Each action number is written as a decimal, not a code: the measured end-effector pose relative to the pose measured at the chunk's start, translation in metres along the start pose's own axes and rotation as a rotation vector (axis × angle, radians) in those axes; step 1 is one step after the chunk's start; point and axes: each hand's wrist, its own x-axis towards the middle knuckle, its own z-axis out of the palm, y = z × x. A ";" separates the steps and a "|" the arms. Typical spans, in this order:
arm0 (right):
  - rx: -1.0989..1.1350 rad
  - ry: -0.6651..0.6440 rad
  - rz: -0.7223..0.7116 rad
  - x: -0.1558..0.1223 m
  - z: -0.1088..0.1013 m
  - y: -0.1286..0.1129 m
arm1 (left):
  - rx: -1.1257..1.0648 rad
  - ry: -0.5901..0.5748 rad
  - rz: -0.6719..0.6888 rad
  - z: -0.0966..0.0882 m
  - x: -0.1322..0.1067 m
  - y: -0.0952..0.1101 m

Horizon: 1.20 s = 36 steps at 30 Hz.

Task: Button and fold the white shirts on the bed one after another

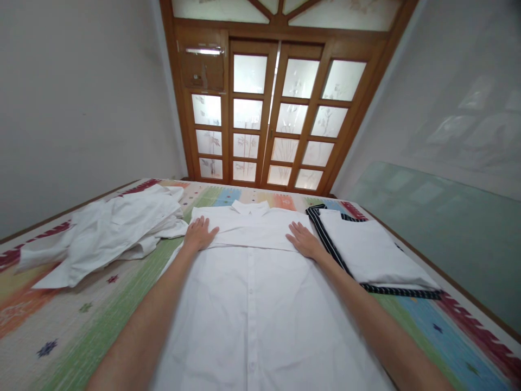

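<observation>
White shirt [250, 304], laid face-up, collar [251, 208] at 12 o'clock.
From shirt centre, the left hand [200, 234] (11 o'clock) and right hand [302, 239] (1 o'clock) lay palm-down, open, pinching nothing visible, apparently to level the folded band [248, 233]. A crumpled white garment [118, 222] (10 o'clock) and folded stack [366, 250] (2 o'clock) lay beside, presumably leaving working room.

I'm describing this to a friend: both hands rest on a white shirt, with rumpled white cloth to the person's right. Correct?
Not quite: the head view shows the rumpled white cloth to the person's left. The left hand and right hand do rest on the white shirt.
</observation>
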 end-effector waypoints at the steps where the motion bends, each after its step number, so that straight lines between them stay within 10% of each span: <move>1: -0.016 0.006 -0.003 -0.006 0.002 0.002 | -0.006 0.007 0.002 0.000 0.000 0.000; 12: -0.079 0.052 0.034 -0.041 0.005 0.000 | 0.022 0.142 0.065 -0.005 -0.021 0.006; 24: 0.162 0.181 -0.083 -0.162 0.016 0.000 | -0.157 0.070 0.149 -0.009 -0.127 -0.043; 29: 0.448 0.169 0.034 -0.202 0.010 -0.006 | -0.614 0.114 -0.132 -0.029 -0.149 -0.069; 36: 0.985 0.189 0.541 -0.186 -0.031 -0.004 | -1.120 -0.050 -0.437 -0.063 -0.152 -0.072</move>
